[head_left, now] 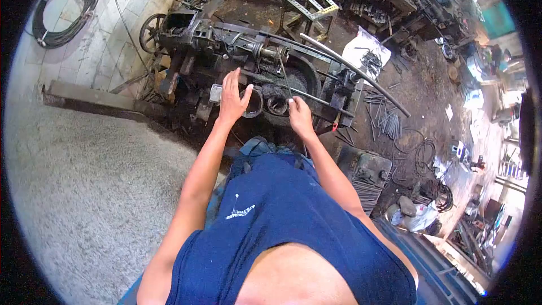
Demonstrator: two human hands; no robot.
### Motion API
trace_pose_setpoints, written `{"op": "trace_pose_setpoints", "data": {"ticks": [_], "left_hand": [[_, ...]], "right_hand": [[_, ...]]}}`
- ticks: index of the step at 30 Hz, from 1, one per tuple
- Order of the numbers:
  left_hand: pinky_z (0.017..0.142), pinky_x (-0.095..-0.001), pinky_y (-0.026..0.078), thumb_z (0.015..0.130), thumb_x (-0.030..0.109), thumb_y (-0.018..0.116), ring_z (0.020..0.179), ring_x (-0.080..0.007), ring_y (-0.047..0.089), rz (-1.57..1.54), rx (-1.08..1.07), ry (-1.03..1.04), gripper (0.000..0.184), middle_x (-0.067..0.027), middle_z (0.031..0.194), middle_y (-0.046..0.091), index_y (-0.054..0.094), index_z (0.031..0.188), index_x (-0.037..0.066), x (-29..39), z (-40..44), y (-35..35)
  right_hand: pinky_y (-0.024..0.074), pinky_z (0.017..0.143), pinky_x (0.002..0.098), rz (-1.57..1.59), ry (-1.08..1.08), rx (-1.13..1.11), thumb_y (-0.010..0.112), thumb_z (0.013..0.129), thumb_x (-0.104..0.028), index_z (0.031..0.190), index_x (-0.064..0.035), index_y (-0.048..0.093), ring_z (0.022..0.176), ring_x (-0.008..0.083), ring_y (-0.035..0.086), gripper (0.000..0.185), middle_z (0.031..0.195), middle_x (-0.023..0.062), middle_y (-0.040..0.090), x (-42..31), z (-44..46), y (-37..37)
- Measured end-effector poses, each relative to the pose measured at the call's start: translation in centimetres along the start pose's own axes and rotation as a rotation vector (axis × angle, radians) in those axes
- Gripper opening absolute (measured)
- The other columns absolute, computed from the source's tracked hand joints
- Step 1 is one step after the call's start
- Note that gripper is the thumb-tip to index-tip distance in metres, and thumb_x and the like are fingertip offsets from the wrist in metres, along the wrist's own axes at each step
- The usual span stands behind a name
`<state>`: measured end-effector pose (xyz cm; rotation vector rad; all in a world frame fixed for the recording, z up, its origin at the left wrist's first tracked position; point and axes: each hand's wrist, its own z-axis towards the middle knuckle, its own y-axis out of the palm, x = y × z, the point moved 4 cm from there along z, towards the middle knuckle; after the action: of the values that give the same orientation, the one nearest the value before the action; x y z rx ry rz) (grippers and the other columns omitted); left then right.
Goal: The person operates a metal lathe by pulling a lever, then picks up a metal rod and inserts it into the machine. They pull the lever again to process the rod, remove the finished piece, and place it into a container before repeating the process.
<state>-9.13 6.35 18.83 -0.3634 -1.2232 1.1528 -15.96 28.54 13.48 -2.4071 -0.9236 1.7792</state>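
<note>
My left hand (232, 99) is held out flat over the near side of a dark, greasy lathe (228, 42), fingers stretched and thumb apart, with nothing in it. Just right of it is a round container (253, 107). My right hand (300, 117) pinches the lower end of a thin metal rod (285, 76). The rod's far end reaches up to the lathe's spindle (270, 52); whether it touches there I cannot tell. Between my hands stands a second round tin (277, 105) with dark contents. Dark shavings (288, 81) lie in the lathe's tray behind it.
A long dark pipe (361, 72) slants across the machine's right end. Metal rods (389, 124) lie on the floor to the right. A handwheel (151, 33) sits at the lathe's left end, and a coil of black cable (93, 8) is at the far left.
</note>
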Motion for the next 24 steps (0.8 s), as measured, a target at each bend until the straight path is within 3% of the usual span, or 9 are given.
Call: {"op": "trace_pose_setpoints", "data": {"ticks": [2,9,11,12,14,17,22,24], "left_hand": [[0.11,-0.0452,0.031,0.091,0.029,0.063,0.13,-0.0388,0.039,-0.009,-0.009,-0.014,0.063,-0.0242,0.137,0.045,0.038,0.14,-0.003,0.4,-0.3,0.3],[0.11,-0.0449,0.031,0.092,0.03,0.062,0.13,-0.0391,0.039,0.017,-0.065,-0.01,0.064,-0.0241,0.137,0.045,0.037,0.14,-0.005,2.6,-0.9,2.3],[0.109,-0.0451,0.031,0.092,0.03,0.062,0.129,-0.0394,0.039,0.012,-0.084,-0.014,0.064,-0.0246,0.137,0.045,0.037,0.139,-0.005,3.4,-0.6,2.8],[0.109,-0.0451,0.032,0.091,0.029,0.063,0.128,-0.0396,0.04,0.014,-0.077,0.002,0.064,-0.0249,0.136,0.045,0.038,0.139,-0.005,3.7,-0.4,3.1],[0.108,-0.045,0.033,0.091,0.028,0.063,0.128,-0.0397,0.041,0.016,-0.077,0.013,0.063,-0.025,0.136,0.046,0.038,0.139,-0.005,4.1,-0.4,3.5],[0.108,-0.0451,0.033,0.09,0.027,0.064,0.127,-0.0404,0.042,0.018,-0.066,0.015,0.064,-0.0257,0.134,0.047,0.039,0.138,-0.005,4.7,-0.4,3.4],[0.108,-0.0455,0.034,0.088,0.026,0.065,0.125,-0.0412,0.043,0.037,-0.057,-0.013,0.063,-0.0263,0.131,0.049,0.04,0.137,-0.005,4.5,-0.9,2.7],[0.108,-0.0441,0.034,0.092,0.025,0.062,0.126,-0.0391,0.043,0.024,-0.054,-0.024,0.06,-0.0246,0.133,0.048,0.039,0.139,-0.005,4.4,-0.8,2.3]], "right_hand": [[0.039,0.056,0.0292,0.049,-0.146,0.033,0.05,0.099,-0.024,0.101,0.0025,0.062,0.06,0.0098,0.046,0.029,0.067,0.0022,0.052,0.9,0.8,0.2],[0.0404,0.056,0.031,0.027,-0.218,0.057,0.049,0.099,-0.023,0.101,0.0022,0.062,0.06,0.0126,0.049,0.028,0.066,0.003,0.052,0.0,0.3,-2.4],[0.0465,0.085,0.0405,0.05,0.105,-0.122,0.045,0.098,-0.026,0.101,0.0017,0.063,0.097,0.0365,0.063,0.033,0.096,0.0219,0.066,-0.1,-0.1,-3.1],[0.0465,0.085,0.0405,0.055,0.108,-0.12,0.045,0.098,-0.026,0.101,0.0017,0.063,0.097,0.0365,0.063,0.033,0.096,0.0219,0.066,0.5,0.0,-3.2],[0.0453,0.065,0.0366,0.025,-0.138,0.015,0.048,0.097,-0.023,0.098,0.0046,0.063,0.066,0.0193,0.055,0.032,0.07,0.0106,0.059,1.3,0.2,-3.6],[0.0467,0.069,0.0364,0.041,-0.144,0.077,0.047,0.097,-0.024,0.097,0.0044,0.063,0.07,0.021,0.059,0.033,0.073,0.0133,0.062,2.8,0.3,-3.6],[0.0475,0.074,0.0361,-0.003,-0.078,-0.005,0.046,0.097,-0.024,0.097,0.0047,0.063,0.078,0.0248,0.063,0.034,0.08,0.0181,0.065,3.3,0.0,-3.4],[0.0476,0.075,0.0362,0.0,-0.103,-0.006,0.046,0.097,-0.024,0.097,0.0048,0.063,0.079,0.0259,0.063,0.034,0.082,0.0195,0.065,3.6,0.2,-2.9]]}}
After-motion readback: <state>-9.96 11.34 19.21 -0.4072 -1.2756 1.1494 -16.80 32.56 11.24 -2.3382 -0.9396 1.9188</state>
